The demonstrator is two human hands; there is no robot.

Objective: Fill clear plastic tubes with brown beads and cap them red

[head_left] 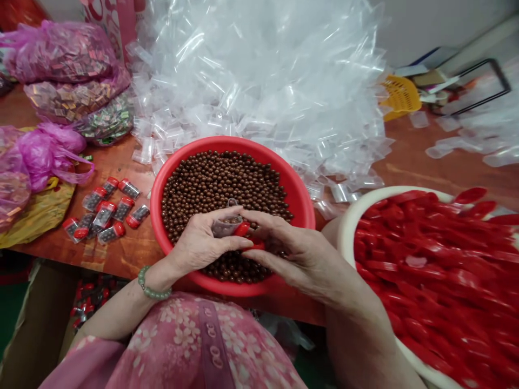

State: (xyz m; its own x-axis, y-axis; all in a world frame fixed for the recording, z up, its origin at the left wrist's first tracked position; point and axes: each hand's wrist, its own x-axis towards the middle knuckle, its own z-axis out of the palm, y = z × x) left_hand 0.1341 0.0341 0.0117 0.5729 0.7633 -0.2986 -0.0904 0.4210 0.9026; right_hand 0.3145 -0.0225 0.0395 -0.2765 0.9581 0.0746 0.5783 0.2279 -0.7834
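Over a red basin (302, 200) of small round brown balls (219, 178), both hands come together. My left hand (198, 237) is closed around a clear plastic container (225, 227), lying tilted with its end toward the right. Thumb and fingers of my right hand (295, 248) pinch a red cap (255, 244) at that end. Fingers partly hide the cap, so I cannot tell whether it is fully seated. Left of the basin lie several filled containers with red caps (104, 214) on the wooden table (105, 165).
Behind the basin rises a big heap of clear empty containers (259, 81). A white tub (348, 232) of red plastic caps (438, 270) stands at right. Pink bags of small packets (77, 59) lie at left. Below the table edge, a cardboard box (44, 319) holds more capped containers.
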